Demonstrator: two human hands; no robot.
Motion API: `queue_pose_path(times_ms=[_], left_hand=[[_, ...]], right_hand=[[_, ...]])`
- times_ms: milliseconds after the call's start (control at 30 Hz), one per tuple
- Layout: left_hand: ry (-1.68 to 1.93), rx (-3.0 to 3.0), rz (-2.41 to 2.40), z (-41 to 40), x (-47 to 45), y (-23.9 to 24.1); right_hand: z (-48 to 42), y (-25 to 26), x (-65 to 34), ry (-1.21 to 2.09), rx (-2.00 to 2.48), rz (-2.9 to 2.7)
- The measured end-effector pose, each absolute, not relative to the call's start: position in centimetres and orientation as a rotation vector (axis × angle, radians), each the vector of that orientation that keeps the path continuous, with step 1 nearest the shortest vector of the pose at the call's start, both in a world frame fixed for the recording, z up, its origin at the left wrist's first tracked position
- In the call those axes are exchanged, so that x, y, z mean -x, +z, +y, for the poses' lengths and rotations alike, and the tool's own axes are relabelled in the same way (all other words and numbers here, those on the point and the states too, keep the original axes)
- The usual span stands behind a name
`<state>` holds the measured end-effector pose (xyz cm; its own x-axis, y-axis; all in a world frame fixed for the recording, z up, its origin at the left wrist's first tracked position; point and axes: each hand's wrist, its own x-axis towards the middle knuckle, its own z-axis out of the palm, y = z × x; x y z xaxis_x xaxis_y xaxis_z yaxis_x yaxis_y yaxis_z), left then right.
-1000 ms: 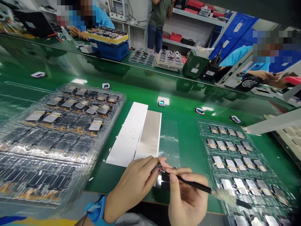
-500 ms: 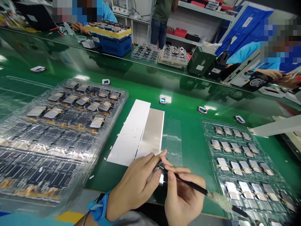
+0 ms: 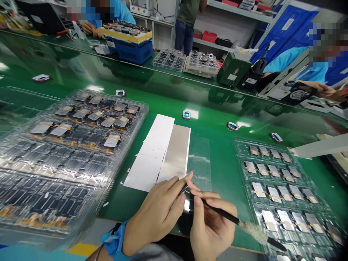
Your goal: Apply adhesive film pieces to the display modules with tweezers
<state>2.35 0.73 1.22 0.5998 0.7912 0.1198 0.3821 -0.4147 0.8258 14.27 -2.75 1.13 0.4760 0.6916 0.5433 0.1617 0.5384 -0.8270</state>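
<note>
My left hand, with a blue band at its wrist, has its fingers closed around the edges of a small dark, shiny flat part. My right hand grips a thin black stick-like tool, which has a pale wrapped section towards its rear end. The tool's front end meets the part between my fingertips, where fingers hide the contact. Both hands are close together, fingertips touching or nearly so. Just beyond them lie a white paper strip, a grey-beige sheet and a clear film.
Stacked clear trays of dark flat modules stand at left. A clear tray with silvery modules is at right. Several pink-rimmed pieces lie on a green strip ahead. Across the bench are a blue box and people in blue sleeves.
The pink-rimmed pieces have shifted slightly left along the green strip. My hands, the tool and the part are almost unchanged. At far right, a co-worker's hand has moved a little.
</note>
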Motion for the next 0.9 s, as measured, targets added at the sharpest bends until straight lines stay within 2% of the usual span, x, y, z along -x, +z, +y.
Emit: queue_pose_path(times_ms=[900], left_hand=[[0.642,-1.976,0.93,0.92,-2.36,1.48]], right_hand=[[-2.83,0.72,-14.4,0.422,1.026,-1.029]])
